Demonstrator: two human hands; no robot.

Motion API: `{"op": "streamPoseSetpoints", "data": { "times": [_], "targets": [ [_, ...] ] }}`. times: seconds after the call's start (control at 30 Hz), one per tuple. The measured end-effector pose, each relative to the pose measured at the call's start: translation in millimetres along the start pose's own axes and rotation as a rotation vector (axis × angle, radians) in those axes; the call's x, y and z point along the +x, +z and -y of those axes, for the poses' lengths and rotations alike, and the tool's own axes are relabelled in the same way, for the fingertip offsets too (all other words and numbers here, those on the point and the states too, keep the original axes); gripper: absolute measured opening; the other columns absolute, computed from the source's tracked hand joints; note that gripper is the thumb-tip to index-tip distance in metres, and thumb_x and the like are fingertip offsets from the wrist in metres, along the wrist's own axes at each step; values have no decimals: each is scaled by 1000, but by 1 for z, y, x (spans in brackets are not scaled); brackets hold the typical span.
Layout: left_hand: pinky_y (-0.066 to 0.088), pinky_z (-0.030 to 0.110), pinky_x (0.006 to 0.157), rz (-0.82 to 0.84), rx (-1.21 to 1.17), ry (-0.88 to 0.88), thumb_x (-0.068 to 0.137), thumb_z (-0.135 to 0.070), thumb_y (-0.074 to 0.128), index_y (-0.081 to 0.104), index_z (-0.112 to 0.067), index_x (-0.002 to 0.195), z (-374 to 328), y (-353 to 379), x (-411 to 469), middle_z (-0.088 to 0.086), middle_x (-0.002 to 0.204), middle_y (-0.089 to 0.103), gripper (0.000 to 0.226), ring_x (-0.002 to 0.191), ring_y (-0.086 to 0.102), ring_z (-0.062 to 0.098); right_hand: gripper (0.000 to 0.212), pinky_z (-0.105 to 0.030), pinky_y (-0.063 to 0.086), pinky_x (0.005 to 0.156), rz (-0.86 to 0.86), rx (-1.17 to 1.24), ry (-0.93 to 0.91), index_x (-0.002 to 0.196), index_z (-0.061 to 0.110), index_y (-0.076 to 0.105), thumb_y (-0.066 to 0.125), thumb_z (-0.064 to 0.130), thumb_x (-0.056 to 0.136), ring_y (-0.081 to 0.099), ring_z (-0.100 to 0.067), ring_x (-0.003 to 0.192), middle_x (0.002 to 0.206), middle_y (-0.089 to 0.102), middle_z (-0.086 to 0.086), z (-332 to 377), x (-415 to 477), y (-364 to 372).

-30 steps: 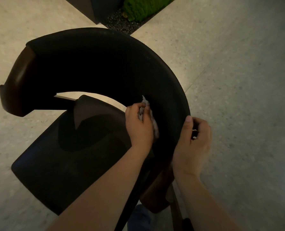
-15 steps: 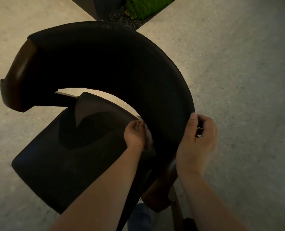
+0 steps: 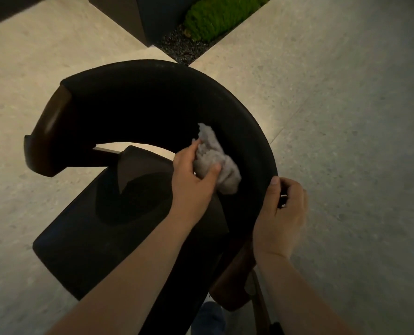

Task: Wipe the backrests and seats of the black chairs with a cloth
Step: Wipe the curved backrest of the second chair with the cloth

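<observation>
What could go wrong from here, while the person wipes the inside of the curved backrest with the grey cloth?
1. The grey cloth is bunched up in the left hand, so little of it may touch the backrest and strips could be missed.
2. The right hand grips the backrest's rim; the part under it may stay unwiped.
3. The seat lies below the cloth, so loosened dust may fall on it.

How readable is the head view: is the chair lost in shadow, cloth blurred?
Head view: dim, warm light; curved black padded backrest and black seat nearly featureless, a darker shadow on the seat; crumpled grey cloth in the left hand slightly soft but distinct; pale floor brighter.
</observation>
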State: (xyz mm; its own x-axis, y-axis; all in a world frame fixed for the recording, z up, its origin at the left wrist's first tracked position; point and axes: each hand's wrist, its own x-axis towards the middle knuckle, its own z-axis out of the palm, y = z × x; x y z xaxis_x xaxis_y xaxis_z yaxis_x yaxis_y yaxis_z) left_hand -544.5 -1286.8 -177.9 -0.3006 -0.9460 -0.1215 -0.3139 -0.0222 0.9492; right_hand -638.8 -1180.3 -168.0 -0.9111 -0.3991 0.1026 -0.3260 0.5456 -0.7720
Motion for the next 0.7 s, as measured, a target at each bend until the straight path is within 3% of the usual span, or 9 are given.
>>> {"op": "streamPoseSetpoints", "data": {
  "times": [0.2, 0.4, 0.53, 0.7],
  "targets": [
    [33, -2, 91, -83, 19, 165, 88, -18, 70, 43, -15, 143, -25, 10, 15, 1, 134, 41, 61, 113, 43, -8, 37, -18, 39, 62, -15, -12, -9, 101, 18, 59, 37, 48, 97, 51, -7, 77, 93, 56, 3, -1, 0, 2],
    [37, 0, 89, -35, 129, 173, 98, -27, 54, 43, -19, 142, -28, 27, 15, -1, 130, 37, 46, 111, 46, 2, 37, -17, 37, 60, -27, -32, -18, 100, 18, 58, 36, 48, 97, 51, -8, 76, 91, 55, 6, -1, 0, 2],
    [36, -2, 82, -59, 146, 179, 95, -25, 61, 53, -13, 128, -32, 23, 17, 0, 120, 44, 36, 95, 49, -1, 38, -19, 39, 61, -7, -52, -3, 102, 18, 59, 36, 48, 96, 52, -9, 78, 93, 56, 4, 0, 1, 1],
    [42, 4, 81, -136, 84, 296, 91, -22, 66, 61, -10, 112, -45, 18, 17, 2, 112, 50, 25, 93, 53, 1, 39, -16, 36, 61, -2, -49, 5, 103, 16, 60, 36, 47, 95, 51, -8, 78, 94, 57, 3, 2, 1, 0]
  ]
}}
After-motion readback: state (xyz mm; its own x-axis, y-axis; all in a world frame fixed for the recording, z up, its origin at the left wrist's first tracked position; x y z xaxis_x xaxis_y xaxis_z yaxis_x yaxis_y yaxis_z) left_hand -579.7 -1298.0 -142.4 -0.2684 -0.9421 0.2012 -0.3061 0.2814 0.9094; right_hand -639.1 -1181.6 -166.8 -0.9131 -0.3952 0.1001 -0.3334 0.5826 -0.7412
